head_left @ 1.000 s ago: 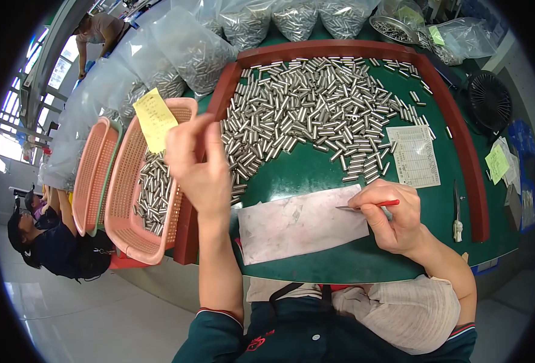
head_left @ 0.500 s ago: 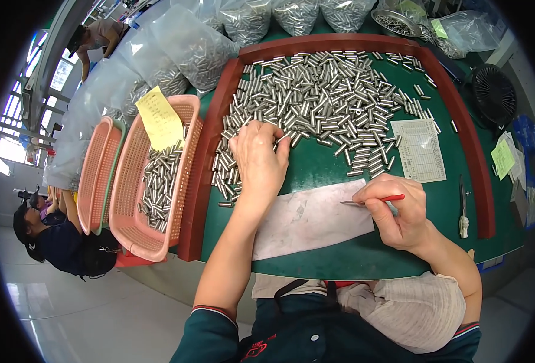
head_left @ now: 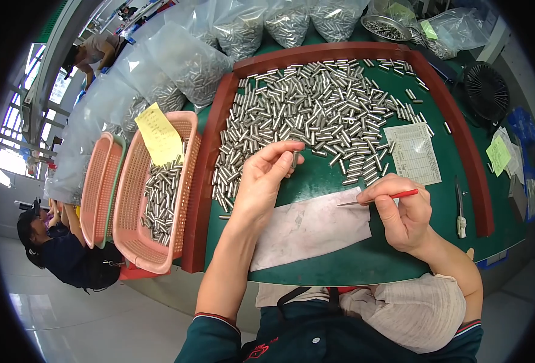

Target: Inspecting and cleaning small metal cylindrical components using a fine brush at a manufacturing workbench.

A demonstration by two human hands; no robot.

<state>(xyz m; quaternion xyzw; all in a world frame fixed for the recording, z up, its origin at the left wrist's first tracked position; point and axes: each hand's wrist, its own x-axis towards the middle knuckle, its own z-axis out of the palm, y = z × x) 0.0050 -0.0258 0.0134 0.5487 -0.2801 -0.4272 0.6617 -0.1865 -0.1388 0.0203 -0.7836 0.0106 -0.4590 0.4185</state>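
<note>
Fingers [head_left: 281,147] of the left hand [head_left: 260,180] pinch a half-hidden metal pin [head_left: 294,160] above the desk [head_left: 309,176]; a second ago that hand was over its left edge. Near the front edge, the right hand [head_left: 401,216] grips a red-handled pointed tool [head_left: 405,194], covering its middle.

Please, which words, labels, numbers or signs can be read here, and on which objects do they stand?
No text is clearly readable.
Yellow paper note at the pink plastic basket: handwriting, too small.
White rectangular paper sheet on the green tabletop: printed table, too small.
Pale green paper slip near the black round fan, and another at the clear plastic bag: any writing too blurred.
Dark green cloth shirt: red mark, too small.
</note>
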